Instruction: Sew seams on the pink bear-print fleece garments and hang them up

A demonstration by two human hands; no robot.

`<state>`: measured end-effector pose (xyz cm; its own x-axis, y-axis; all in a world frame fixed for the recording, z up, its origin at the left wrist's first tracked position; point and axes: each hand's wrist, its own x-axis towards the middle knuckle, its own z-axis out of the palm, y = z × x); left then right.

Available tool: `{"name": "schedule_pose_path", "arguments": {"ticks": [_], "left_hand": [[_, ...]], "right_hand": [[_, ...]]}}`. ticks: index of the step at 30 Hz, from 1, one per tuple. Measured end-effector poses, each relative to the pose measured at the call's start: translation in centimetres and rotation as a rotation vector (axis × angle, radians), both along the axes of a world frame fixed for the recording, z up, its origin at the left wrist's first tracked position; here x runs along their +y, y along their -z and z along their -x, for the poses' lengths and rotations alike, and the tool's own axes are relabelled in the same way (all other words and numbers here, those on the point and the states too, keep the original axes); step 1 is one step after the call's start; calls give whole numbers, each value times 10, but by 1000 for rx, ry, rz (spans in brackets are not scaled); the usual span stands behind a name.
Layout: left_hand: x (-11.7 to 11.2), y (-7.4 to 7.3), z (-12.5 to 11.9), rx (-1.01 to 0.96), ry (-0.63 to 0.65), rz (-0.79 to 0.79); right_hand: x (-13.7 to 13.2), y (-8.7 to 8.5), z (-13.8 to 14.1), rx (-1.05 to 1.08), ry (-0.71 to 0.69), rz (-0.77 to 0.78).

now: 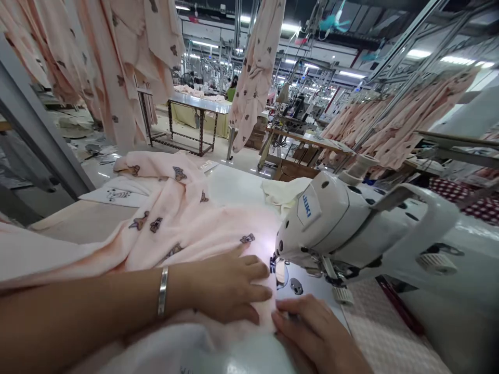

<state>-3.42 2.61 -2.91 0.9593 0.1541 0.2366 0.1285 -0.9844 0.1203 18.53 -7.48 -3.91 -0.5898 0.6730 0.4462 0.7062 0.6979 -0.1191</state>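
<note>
We judge the work in hand to be feeding the pale pink soft cloth printed with small brown bears (183, 223) toward the needle area (273, 264) of the white industrial sewing machine (343, 223). Done well, this calls for the layers to be pressed flat and smooth, the edge held straight in line with the needle, and fingertips kept clear of it (the machine's lamp lights that spot brightly).

The left hand (230, 291), a silver bangle (162, 291) on its wrist, lies spread and flat on the cloth, palm down. Its fingers are extended toward the needle, closed on nothing and only pressing.

The right hand (315, 332) sits just beside it, low in the view. Its fingers are bent and their tips touch the cloth's near edge. We cannot tell whether they pinch that edge or merely rest on it.

The cloth itself drapes across the beige worktable (78, 223), with its near part under both hands at the machine.
</note>
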Motion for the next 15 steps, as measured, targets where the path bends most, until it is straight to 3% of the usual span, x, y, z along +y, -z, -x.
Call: {"name": "schedule_pose_path", "arguments": {"ticks": [3, 5, 10, 13, 15], "left_hand": [[28, 5, -6, 18, 44, -24], [44, 6, -11, 22, 69, -23], [80, 3, -21, 12, 68, -47], [73, 2, -21, 18, -30, -88], [44, 6, -16, -2, -238, -106]], "right_hand": [[14, 9, -3, -19, 115, 46], [20, 17, -5, -42, 173, -11], [25, 27, -5, -31, 213, -62], [23, 16, -3, -33, 192, -55], [17, 7, -1, -54, 117, -27]]}}
